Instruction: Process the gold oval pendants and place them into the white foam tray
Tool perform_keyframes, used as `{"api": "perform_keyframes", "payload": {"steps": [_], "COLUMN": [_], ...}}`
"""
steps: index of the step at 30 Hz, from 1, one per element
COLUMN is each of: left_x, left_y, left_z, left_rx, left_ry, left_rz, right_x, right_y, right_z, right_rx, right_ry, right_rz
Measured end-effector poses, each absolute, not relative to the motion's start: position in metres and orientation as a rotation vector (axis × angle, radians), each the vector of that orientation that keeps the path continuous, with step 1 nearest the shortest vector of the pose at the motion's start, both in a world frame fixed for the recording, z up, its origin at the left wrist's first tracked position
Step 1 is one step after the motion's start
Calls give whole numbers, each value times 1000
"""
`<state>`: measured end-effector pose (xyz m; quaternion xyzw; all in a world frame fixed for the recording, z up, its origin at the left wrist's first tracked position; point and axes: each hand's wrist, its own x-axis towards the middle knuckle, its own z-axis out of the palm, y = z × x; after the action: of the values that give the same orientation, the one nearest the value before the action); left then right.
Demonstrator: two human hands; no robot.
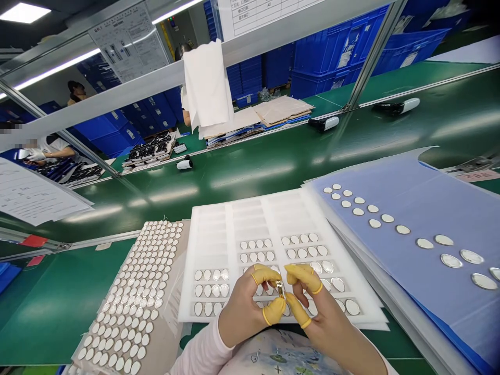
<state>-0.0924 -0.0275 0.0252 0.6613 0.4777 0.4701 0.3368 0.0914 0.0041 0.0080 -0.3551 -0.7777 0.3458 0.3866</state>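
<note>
One shiny oval piece is pinched between both hands, just above the near edge of the white foam tray. The left hand and right hand, fingertips in yellow cots, close narrowly on it from either side. A card of ovals lies at the near left of the green table. A blue sheet overlaps the tray's right edge.
</note>
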Motion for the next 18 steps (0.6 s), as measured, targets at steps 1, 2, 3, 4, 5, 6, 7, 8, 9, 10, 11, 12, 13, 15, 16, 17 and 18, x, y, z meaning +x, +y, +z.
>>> {"api": "perform_keyframes", "payload": {"steps": [1,2,3,4,5,6,7,8,9,10,11,12,13,15,16,17,18], "left_x": [-93,-93,-93,-93,-92,-92,-91,-90,-90,-89,-88,-88,-88,-88,-89,-90,-90], "left_y": [-28,-28,-28,-28,-28,-28,-28,-28,-28,-28,-28,-28,-28,-29,-30,-30,-30], "left_z": [23,21,19,18,17,16,15,15,15,15,15,14,14,14,13,13,13], "left_rx": [1766,1806,1843,1879,1915,1949,1981,2011,2037,2059,2077,2091,2101,2097,2072,2022,1942], "left_ry": [1260,1272,1282,1291,1293,1292,1290,1289,1291,1299,1311,1323,1334,1337,1327,1314,1300], "left_rz": [1244,1259,1271,1282,1293,1303,1311,1316,1315,1307,1290,1272,1250,1213,1189,1161,1133], "right_x": [92,93,94,95,95,95,94,94,92,91,90,89,89,89,89,90,91], "right_y": [5,7,8,10,12,14,15,17,17,18,18,18,18,18,18,18,18], "right_z": [5,3,2,2,3,4,5,7,8,8,8,8,8,7,7,6,6], "right_rx": [-935,-947,-948,-938,-924,-913,-909,-909,-910,-908,-910,-908,-904,-894,-888,-879,-867], "right_ry": [-1949,-1925,-1912,-1907,-1906,-1902,-1895,-1886,-1881,-1877,-1873,-1869,-1866,-1861,-1861,-1865,-1872], "right_rz": [886,897,921,954,996,1039,1078,1105,1122,1130,1131,1128,1122,1099,1081,1060,1037]}}
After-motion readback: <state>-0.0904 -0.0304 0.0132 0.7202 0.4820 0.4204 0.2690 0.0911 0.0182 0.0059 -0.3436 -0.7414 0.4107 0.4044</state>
